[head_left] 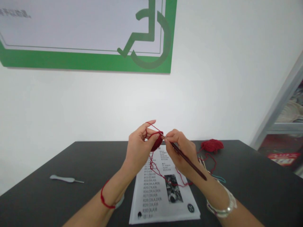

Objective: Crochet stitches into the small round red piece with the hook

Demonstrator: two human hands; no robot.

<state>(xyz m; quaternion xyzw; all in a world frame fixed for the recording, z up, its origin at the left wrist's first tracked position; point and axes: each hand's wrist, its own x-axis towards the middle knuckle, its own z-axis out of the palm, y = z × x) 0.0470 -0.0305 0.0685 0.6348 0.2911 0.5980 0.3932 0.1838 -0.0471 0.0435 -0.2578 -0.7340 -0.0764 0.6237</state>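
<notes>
Between my two hands is a small dark red crochet piece [156, 144], held up above a printed pattern sheet [163, 208]. My left hand [142, 142] pinches the piece between thumb and fingers, with the red yarn [155, 127] stretched from its raised index finger. My right hand [181, 148] grips a brown-handled crochet hook [187, 160] like a pen. The hook's tip meets the upper edge of the piece; the exact stitch is too small to make out. Loose yarn hangs from the piece over the sheet.
On the black table [99, 164], a grey-handled hook tool [62, 179] lies at the left. A red yarn ball [212, 145] sits at the back right, its strand trailing near a light blue cord [220, 178]. Behind stands a white wall with a green-framed sign [94, 60].
</notes>
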